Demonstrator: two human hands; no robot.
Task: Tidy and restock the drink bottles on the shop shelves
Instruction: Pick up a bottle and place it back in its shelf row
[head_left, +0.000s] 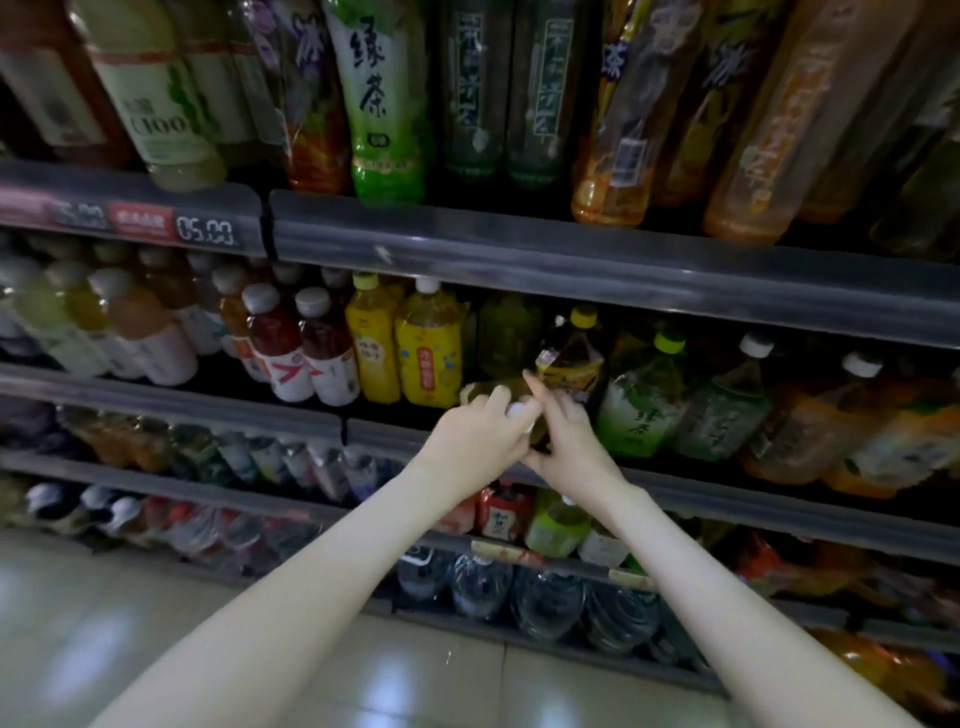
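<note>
Both my hands meet on a white-capped bottle of yellow-green drink (493, 388) lying tipped toward me at the front of the middle shelf (675, 491). My left hand (475, 441) curls round its cap end from the left. My right hand (563, 441) grips it from the right, forefinger pointing up. Most of the bottle is hidden by my fingers. Just behind stands a dark bottle with a yellow cap (571, 353). Two yellow-labelled bottles (428, 348) stand to the left.
Green tea bottles (641, 400) and orange drinks (810, 431) fill the shelf to the right, red-labelled bottles (293, 353) to the left. Large bottles crowd the shelf above (519, 244). Lower shelves hold water bottles (545, 597). Tiled floor (156, 623) lies below.
</note>
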